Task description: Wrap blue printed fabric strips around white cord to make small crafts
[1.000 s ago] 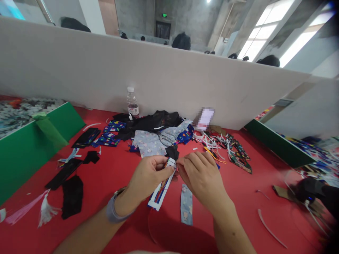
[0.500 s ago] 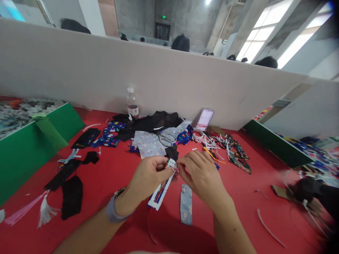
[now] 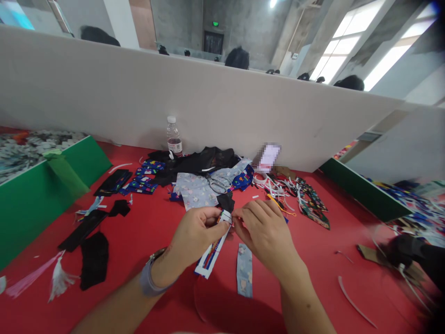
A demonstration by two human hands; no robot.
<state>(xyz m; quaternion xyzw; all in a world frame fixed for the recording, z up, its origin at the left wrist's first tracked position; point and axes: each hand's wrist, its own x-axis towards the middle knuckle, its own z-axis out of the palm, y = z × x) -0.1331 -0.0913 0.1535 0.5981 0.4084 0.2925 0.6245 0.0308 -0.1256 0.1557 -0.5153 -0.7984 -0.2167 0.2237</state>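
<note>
My left hand [image 3: 194,234] is closed on the upper end of a long fabric strip [image 3: 210,258] with white edges and a blue and red print. The strip hangs down toward the red table [image 3: 146,222]. My right hand [image 3: 266,232] pinches the same end from the right, at a white band wrapped round the strip; a black fabric piece [image 3: 226,201] sticks up just behind it. A grey watch sits on my left wrist. A pale blue printed fabric strip [image 3: 245,270] lies flat just below my right hand.
Scissors [image 3: 217,183] rest on pale blue cloth [image 3: 196,191] behind my hands. A water bottle [image 3: 174,136] stands by the white partition [image 3: 139,93]. Black scraps [image 3: 93,257] and a pink tassel [image 3: 41,273] lie left, white strips and patterned pieces [image 3: 309,199] right. Green dividers [image 3: 41,185] flank the table.
Both hands stay at the strip's upper end with only slight finger shifts. The strip's lower end has swung a little.
</note>
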